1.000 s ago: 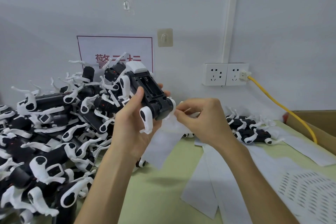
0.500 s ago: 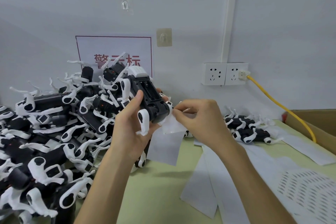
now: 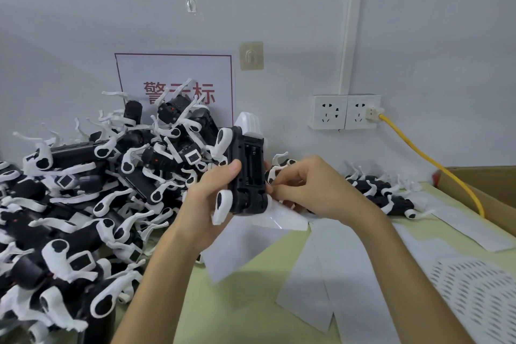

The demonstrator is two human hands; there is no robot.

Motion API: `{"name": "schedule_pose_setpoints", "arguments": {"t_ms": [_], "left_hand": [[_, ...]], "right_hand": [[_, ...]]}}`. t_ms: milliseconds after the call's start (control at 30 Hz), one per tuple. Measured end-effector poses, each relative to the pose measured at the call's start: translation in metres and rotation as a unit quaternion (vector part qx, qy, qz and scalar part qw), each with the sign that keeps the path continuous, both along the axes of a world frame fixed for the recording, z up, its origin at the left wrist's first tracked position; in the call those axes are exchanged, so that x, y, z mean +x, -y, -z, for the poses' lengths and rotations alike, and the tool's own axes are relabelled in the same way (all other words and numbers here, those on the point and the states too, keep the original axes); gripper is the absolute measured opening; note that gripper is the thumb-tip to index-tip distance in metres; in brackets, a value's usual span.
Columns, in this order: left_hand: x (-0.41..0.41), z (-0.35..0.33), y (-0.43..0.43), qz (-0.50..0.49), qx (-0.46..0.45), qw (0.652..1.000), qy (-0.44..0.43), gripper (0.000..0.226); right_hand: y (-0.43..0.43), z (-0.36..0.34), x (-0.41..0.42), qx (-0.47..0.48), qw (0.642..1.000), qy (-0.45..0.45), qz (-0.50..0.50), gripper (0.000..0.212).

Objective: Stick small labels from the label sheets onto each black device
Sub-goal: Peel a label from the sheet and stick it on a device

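Observation:
My left hand (image 3: 208,204) grips a black device (image 3: 247,173) with white legs, held upright with its open battery bay facing me. My right hand (image 3: 310,190) is at the device's right side, fingers curled with the fingertips against its lower right edge. Whether they pinch a small label is hidden. A white label sheet (image 3: 279,218) hangs below the device between both hands. A big heap of black and white devices (image 3: 83,204) fills the left. A few more devices (image 3: 385,193) lie behind my right hand.
Several white label sheets (image 3: 321,274) lie on the green table (image 3: 251,301). A perforated white sheet (image 3: 474,293) is at the right. A cardboard box (image 3: 491,193) stands far right, a yellow cable (image 3: 435,165) runs from the wall sockets (image 3: 344,112), and a red-lettered sign (image 3: 178,86) hangs behind.
My left hand has turned the device upright, battery bay toward me. My right hand has dropped from the sheet's top edge to the device's lower right side.

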State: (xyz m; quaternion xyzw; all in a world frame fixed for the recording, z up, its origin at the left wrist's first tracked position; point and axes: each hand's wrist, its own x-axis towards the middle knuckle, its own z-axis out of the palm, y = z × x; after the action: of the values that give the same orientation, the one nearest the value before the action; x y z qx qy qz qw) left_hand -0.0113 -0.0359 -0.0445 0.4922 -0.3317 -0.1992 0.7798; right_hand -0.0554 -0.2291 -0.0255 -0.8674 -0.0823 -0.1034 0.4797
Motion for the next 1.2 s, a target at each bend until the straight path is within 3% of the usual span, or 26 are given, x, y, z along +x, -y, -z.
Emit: {"name": "schedule_pose_setpoints", "arguments": {"t_ms": [233, 367, 500, 700, 800, 967, 1100, 1167, 1200], "left_hand": [[0.0, -0.007, -0.016, 0.016, -0.046, 0.998, 0.036, 0.059], [-0.005, -0.017, -0.026, 0.015, -0.005, 0.997, 0.078, 0.061], [-0.008, -0.024, -0.029, 0.012, 0.037, 0.99, 0.137, 0.056], [-0.009, -0.027, -0.028, 0.03, 0.052, 0.982, 0.182, 0.052], [-0.01, -0.028, -0.028, 0.048, 0.056, 0.979, 0.189, 0.047], [-0.008, -0.028, -0.029, 0.114, 0.026, 0.976, 0.184, 0.047], [-0.002, -0.029, -0.035, 0.198, -0.026, 0.976, 0.091, 0.07], [0.008, -0.038, -0.038, 0.264, -0.032, 0.96, 0.086, 0.065], [0.011, -0.043, -0.038, 0.285, -0.023, 0.95, 0.126, 0.062]], "right_hand": [[-0.004, -0.01, -0.012, 0.051, 0.996, 0.025, -0.071, 0.014], [-0.008, -0.013, -0.013, 0.047, 0.993, 0.043, -0.099, 0.006], [-0.009, -0.011, -0.012, 0.028, 0.993, 0.069, -0.087, 0.015], [-0.006, -0.012, -0.015, 0.096, 0.986, 0.037, -0.129, 0.005], [-0.004, -0.011, -0.014, 0.115, 0.982, 0.009, -0.152, 0.025], [-0.004, -0.013, -0.016, 0.136, 0.97, -0.013, -0.202, 0.021], [-0.007, -0.015, -0.019, 0.161, 0.959, 0.034, -0.23, 0.007], [-0.007, -0.017, -0.018, 0.147, 0.957, 0.069, -0.238, 0.022], [-0.007, -0.019, -0.019, 0.127, 0.958, 0.077, -0.246, 0.035]]}}
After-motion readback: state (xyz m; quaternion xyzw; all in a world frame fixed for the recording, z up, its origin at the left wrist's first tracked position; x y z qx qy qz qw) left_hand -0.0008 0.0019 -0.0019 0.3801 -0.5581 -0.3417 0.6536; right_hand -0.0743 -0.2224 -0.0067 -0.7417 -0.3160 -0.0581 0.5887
